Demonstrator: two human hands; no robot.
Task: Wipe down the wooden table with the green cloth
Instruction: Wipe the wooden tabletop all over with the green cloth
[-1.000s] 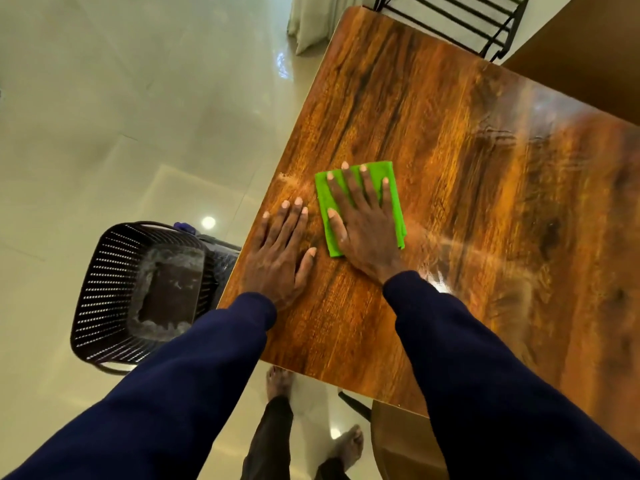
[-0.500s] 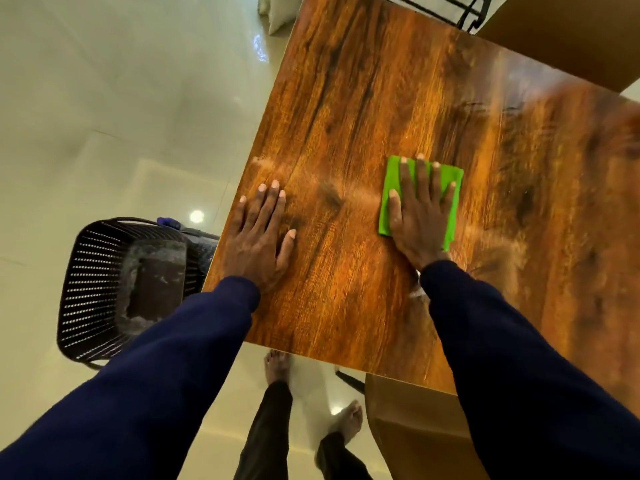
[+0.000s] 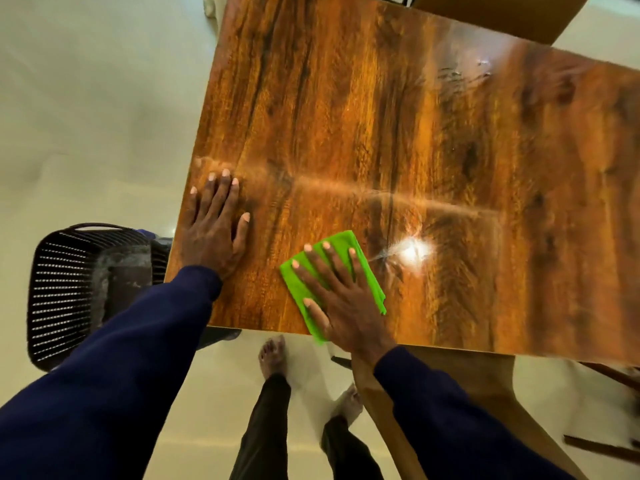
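The wooden table [image 3: 398, 109] fills the upper right of the view, glossy with dark grain. A folded green cloth [image 3: 367, 275] lies near the table's front edge, one corner hanging just over it. My right hand [image 3: 341, 299] presses flat on the cloth with fingers straight and spread. My left hand [image 3: 214, 226] rests flat on the bare wood by the table's left edge, fingers straight, about a hand's width left of the cloth.
A black perforated bin [image 3: 83, 289] stands on the pale tiled floor [image 3: 86, 98] just left of the table's front corner. My bare feet [image 3: 273, 355] show below the table edge. A wooden chair seat [image 3: 450, 386] sits under the front edge at right.
My right hand has slid the cloth back toward me and leftward to the front edge. The left hand stayed planted near the left edge.
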